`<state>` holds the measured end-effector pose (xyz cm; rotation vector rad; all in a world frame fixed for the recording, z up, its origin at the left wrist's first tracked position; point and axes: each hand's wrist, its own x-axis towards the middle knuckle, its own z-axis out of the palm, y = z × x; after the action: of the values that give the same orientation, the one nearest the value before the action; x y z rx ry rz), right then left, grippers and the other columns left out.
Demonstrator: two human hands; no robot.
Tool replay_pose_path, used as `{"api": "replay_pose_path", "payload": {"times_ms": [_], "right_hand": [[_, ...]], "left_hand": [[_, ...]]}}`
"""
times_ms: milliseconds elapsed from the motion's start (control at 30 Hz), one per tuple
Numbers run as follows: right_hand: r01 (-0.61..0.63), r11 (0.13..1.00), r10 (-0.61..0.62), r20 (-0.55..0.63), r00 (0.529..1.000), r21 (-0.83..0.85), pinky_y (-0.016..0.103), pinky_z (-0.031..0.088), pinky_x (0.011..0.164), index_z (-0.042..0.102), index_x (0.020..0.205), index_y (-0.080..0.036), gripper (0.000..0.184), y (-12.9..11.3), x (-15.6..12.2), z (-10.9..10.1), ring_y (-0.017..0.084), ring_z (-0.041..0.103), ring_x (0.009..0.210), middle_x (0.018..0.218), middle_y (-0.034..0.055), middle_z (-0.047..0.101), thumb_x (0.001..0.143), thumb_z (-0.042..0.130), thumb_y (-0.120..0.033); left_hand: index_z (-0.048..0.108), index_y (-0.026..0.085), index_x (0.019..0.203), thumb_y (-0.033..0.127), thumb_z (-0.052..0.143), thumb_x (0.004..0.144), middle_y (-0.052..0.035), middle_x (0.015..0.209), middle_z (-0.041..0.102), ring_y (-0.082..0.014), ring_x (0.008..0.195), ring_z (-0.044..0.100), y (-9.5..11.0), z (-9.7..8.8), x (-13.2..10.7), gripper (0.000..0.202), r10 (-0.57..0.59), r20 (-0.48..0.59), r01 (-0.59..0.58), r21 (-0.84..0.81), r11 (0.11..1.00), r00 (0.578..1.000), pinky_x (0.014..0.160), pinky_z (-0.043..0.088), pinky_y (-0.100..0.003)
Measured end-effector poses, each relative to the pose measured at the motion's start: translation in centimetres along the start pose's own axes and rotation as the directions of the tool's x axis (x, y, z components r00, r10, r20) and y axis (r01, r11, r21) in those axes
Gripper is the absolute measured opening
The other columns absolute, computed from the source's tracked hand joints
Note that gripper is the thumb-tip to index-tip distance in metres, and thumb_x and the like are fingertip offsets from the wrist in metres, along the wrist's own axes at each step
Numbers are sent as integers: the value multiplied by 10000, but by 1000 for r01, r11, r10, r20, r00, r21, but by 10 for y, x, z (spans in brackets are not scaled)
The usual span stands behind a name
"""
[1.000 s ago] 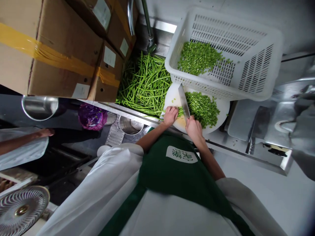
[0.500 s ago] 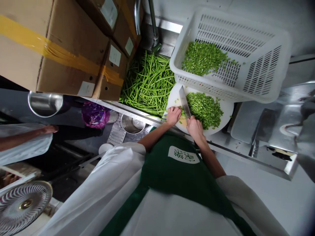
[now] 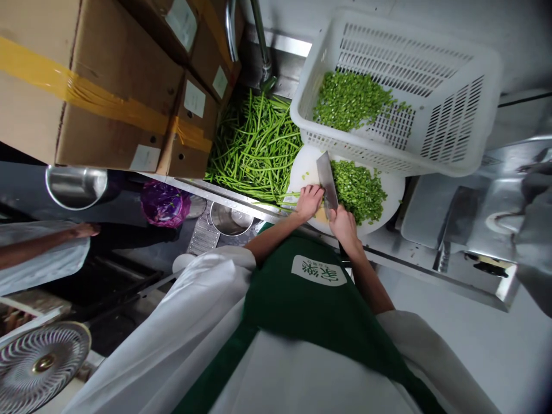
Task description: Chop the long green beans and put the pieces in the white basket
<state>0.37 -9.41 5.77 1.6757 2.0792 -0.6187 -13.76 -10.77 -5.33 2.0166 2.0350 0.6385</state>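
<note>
My right hand (image 3: 343, 223) is wrapped round the handle of a broad-bladed cleaver (image 3: 327, 179), whose blade points away from me over a round white cutting board (image 3: 390, 210). Close to the blade's left side, my left hand (image 3: 309, 201) has its fingers bent over long green stalks, mostly hidden beneath it. To the right of the blade lies a heap of chopped green pieces (image 3: 359, 191). Many whole green stalks (image 3: 259, 146) fill the sink area left of the board.
Behind the board, a white slotted basket (image 3: 435, 150) holds more chopped pieces. Taped cardboard boxes (image 3: 116, 86) stand at left, near a tap (image 3: 268, 80). On the floor are a purple bag (image 3: 166, 204) and a metal pot (image 3: 230, 218). A co-worker's arm (image 3: 47, 244) shows at left.
The cleaver's blade has become more upright and shows more of its flat side. My left hand stays beside it, its fingers now closer to the blade. The whole view has shifted slightly.
</note>
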Motion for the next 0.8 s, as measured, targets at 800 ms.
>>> {"api": "replay_pose_path", "payload": {"times_ms": [800], "right_hand": [[28, 999, -29, -31, 999, -42, 320, 470, 862, 558, 1259, -115, 374, -23, -11, -8, 267, 704, 1010, 1086, 202, 732, 1066, 302, -307]], "left_hand": [[678, 190, 1116, 327, 423, 1058, -113, 1183, 646, -257, 1149, 515, -41, 5, -35, 295, 22, -24, -24, -108, 994, 999, 1023, 382, -451]]}}
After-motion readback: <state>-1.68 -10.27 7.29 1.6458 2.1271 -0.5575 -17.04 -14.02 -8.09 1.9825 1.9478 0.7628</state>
